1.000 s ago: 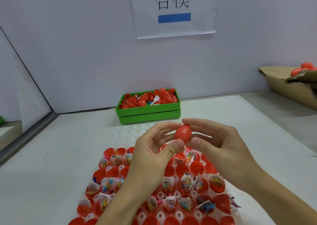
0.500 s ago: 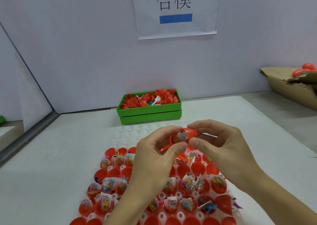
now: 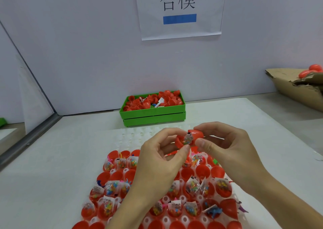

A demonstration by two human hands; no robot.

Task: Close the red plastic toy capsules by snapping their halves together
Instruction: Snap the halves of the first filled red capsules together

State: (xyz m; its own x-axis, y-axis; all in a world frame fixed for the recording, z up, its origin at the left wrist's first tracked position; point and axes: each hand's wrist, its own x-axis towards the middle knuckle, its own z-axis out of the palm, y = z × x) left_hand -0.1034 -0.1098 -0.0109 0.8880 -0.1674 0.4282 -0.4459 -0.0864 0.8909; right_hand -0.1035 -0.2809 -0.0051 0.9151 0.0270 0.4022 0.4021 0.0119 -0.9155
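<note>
Above the tray my left hand (image 3: 157, 160) pinches a red capsule half (image 3: 179, 141) that has a small toy packet (image 3: 188, 139) sticking out of it. Next to it my right hand (image 3: 227, 146) pinches the other red half (image 3: 197, 134), tilted over the packet with a gap showing between the halves. Below lies a white tray (image 3: 183, 218) of several open red capsule halves (image 3: 201, 171), many with small toy packets in them.
A green crate (image 3: 153, 115) heaped with loose red halves stands against the back wall. A torn cardboard box (image 3: 297, 89) with closed red capsules (image 3: 312, 69) sits at the far right. A paper sign (image 3: 180, 10) hangs on the wall.
One second ago both hands held what looked like one closed red capsule. Now the two halves are parted and the toy packet shows between them; the hands have shifted slightly right.
</note>
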